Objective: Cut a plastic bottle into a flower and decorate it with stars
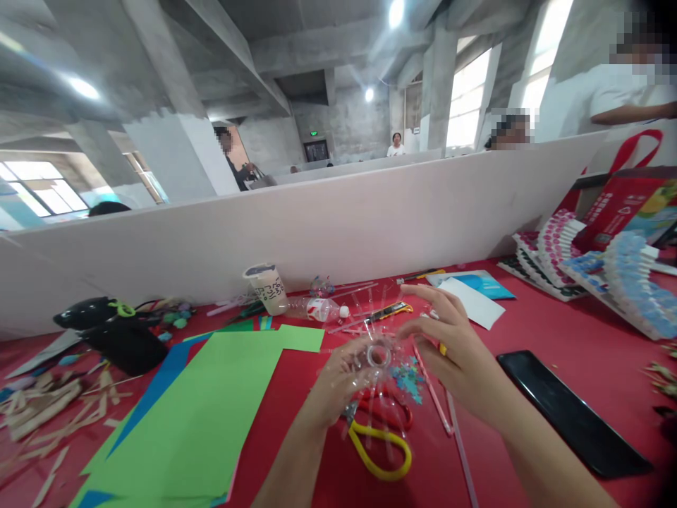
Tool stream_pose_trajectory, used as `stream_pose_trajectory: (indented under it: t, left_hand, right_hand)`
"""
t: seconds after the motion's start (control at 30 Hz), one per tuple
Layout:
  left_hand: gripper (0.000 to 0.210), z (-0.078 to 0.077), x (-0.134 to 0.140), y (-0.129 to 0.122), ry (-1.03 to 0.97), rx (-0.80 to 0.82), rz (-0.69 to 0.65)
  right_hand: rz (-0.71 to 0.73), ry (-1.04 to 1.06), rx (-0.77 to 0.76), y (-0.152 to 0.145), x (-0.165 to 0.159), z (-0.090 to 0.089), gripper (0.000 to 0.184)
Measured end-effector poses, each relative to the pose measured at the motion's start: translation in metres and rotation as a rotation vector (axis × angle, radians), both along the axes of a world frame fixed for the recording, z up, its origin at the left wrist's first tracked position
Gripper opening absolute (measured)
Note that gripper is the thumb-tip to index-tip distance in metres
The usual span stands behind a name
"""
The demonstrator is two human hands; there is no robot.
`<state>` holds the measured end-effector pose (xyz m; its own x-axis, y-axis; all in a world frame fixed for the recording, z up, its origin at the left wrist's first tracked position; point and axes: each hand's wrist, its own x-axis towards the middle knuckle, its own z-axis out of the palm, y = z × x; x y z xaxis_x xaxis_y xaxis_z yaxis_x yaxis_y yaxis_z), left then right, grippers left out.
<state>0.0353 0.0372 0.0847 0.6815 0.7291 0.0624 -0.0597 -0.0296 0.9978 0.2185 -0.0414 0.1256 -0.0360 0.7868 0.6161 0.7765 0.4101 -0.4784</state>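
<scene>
My left hand [343, 374] is closed around a clear plastic bottle neck [379, 355], whose cut strips splay outward like petals. Its round mouth faces me. To the right of it, my right hand [447, 346] has its fingers curved and apart, with the fingertips close to the strips; whether they touch one is hard to see. A yellow ring shows on that hand. Below the plastic piece lie scissors [383, 462] with one yellow and one red handle. Blue-green star-shaped sequins [408, 381] are scattered beside it, and a pink striped straw [434, 388] lies under my right hand.
Green paper sheets [211, 409] cover the left side. A black phone [571, 409] lies at right. Behind are a paper cup [266, 288], a small bottle [320, 310] and a yellow utility knife [388, 311]. A white partition [328, 226] borders the red table.
</scene>
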Motion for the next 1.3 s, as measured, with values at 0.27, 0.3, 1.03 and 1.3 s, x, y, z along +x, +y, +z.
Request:
stream_pose_trajectory:
  t: [0.27,0.3,1.03,1.3]
  left_hand:
    - [0.039,0.007,0.002,-0.002,0.006,-0.043,0.002]
    - [0.038,0.008,0.002,-0.002,0.001,-0.04,-0.001]
    - [0.033,0.001,0.002,-0.002,0.013,-0.034,0.063]
    - [0.038,-0.005,0.005,0.001,-0.002,0.018,0.051]
  right_hand:
    - [-0.066,0.101,0.103,-0.015,0.003,0.013,0.023]
    - [-0.071,0.107,0.122,-0.016,0.003,0.014,0.022]
    - [-0.068,-0.018,0.273,-0.027,-0.013,0.021,0.019]
    - [-0.089,-0.109,0.23,-0.025,-0.024,0.019,0.016]
